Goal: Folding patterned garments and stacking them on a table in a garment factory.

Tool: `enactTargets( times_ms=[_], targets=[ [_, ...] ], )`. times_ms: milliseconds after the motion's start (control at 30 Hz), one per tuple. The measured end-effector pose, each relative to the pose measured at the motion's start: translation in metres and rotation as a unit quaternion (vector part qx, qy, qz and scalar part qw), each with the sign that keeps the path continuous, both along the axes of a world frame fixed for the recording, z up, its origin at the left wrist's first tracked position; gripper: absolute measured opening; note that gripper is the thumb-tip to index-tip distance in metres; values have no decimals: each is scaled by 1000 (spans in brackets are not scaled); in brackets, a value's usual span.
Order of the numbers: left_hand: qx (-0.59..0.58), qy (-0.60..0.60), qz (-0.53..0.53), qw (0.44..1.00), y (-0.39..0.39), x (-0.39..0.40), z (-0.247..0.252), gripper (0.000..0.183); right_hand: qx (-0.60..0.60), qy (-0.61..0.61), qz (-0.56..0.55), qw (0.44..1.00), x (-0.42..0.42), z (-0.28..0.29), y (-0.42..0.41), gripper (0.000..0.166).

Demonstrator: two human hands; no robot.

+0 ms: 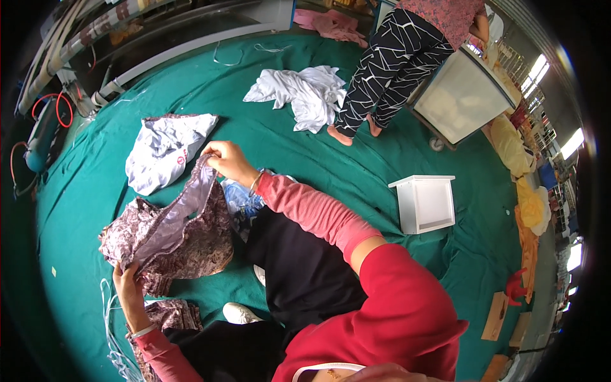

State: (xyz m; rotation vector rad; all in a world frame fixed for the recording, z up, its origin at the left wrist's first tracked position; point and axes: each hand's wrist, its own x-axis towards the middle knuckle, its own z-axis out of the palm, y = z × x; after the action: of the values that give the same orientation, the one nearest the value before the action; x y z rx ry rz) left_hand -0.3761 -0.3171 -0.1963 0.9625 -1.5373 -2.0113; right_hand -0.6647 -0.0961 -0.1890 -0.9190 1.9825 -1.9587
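Observation:
A garment in mottled brown-and-cream printed fabric with a pale lining (200, 248) is held stretched between my two hands. My left hand (129, 291) pinches its gathered edge at the lower left. The opposite end of that edge is gripped by my right hand (230, 162), so the opening gapes and shows the lining. Just beyond lies a white cloth bag (164, 153) with red printing and a patterned edge. Blue-and-white printed fabric (244, 198) sits partly hidden behind my right forearm. Folded cloth of the same brown print (174, 315) rests beside my left wrist.
Green sheeting (329, 162) covers the floor in wrinkles. Rumpled white fabric (310, 93) lies near a barefoot co-worker (405, 57), who bends over a white bin (463, 93). A white plastic stool (425, 205) stands at right. Pale cords (112, 329) trail at left.

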Motion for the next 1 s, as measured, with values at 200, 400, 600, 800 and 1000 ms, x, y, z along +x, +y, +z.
enactTargets(
  times_ms=[200, 400, 600, 800, 1000],
  targets=[
    [-33, 10, -15, 999, 1, 2, 2, 20, 18, -3, -15, 1000, 0, 2, 1, 13],
    [-70, -46, -7, 997, 13, -1, 13, 21, 17, -20, -3, 1000, -6, -4, 0, 13],
    [-125, -58, -53, 989, 2, 9, -2, 27, 32, -27, 28, 999, -5, -4, 0, 13],
    [-222, -82, 0, 972, -5, 14, -16, 33, 56, -31, 65, 996, -8, -14, -5, 14],
    [-228, 3, 67, 971, 5, 5, 3, 27, 95, 31, 90, 991, -12, -20, -8, 17]
  ],
)
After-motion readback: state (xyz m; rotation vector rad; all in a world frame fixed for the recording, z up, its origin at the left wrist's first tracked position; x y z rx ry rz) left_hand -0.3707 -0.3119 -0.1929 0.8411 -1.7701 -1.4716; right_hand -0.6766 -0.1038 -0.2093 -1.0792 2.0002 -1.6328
